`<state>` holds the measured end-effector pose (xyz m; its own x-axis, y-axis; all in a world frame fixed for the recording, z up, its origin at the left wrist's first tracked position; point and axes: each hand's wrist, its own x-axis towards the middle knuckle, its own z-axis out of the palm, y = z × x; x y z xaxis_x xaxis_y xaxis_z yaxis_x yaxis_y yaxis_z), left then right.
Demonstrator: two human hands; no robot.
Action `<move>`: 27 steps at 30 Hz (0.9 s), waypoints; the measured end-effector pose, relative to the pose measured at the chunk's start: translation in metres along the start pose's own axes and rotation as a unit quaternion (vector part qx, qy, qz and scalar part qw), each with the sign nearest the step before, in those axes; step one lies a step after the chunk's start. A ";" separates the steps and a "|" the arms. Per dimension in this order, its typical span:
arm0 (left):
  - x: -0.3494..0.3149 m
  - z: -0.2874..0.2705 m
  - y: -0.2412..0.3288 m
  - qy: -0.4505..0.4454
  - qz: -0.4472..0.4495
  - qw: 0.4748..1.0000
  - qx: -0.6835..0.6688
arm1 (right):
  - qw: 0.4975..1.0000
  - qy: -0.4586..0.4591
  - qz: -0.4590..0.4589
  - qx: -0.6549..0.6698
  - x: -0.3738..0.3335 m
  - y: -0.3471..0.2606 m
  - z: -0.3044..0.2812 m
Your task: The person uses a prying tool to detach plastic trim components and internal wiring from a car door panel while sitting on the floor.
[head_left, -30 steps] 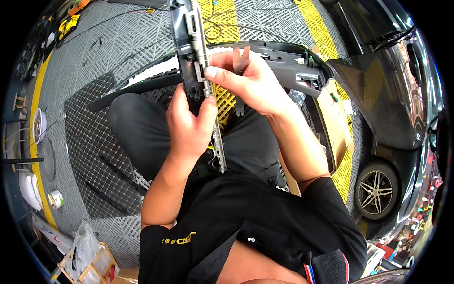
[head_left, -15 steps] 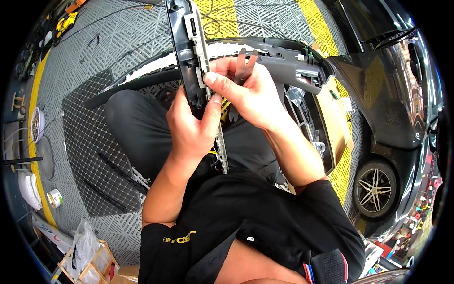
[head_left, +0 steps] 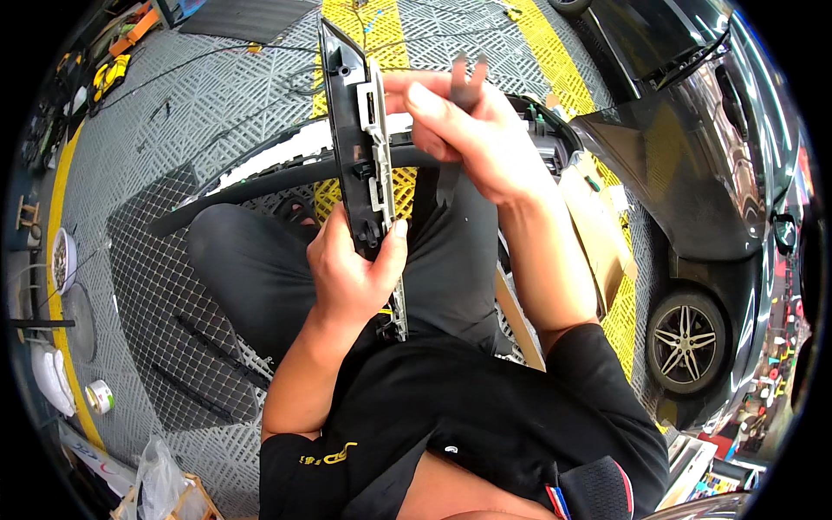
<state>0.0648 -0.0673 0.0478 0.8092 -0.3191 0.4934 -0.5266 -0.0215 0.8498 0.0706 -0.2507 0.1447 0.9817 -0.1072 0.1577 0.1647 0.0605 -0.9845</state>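
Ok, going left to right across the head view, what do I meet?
White bowl, dark grid-patterned sheet, black trim piece, right hand, cardboard, car wheel.

A car workshop: a dark car (head_left: 693, 204) stands beside grated floor tiles (head_left: 247, 108) where a loose curved bumper-like part (head_left: 260, 190) lies.

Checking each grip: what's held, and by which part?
Left hand: long black trim, near its lower end. Right hand: dark forked tool, around its middle.
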 end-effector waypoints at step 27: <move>0.007 0.000 -0.042 0.015 -0.189 0.957 -0.220 | 0.992 -0.038 0.119 -0.016 -0.034 0.071 0.004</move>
<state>0.0924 -0.0681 0.0156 0.9311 -0.3390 0.1344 -0.0394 0.2730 0.9612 0.0489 -0.2384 0.0699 0.9970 -0.0189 -0.0748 -0.0740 0.0426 -0.9963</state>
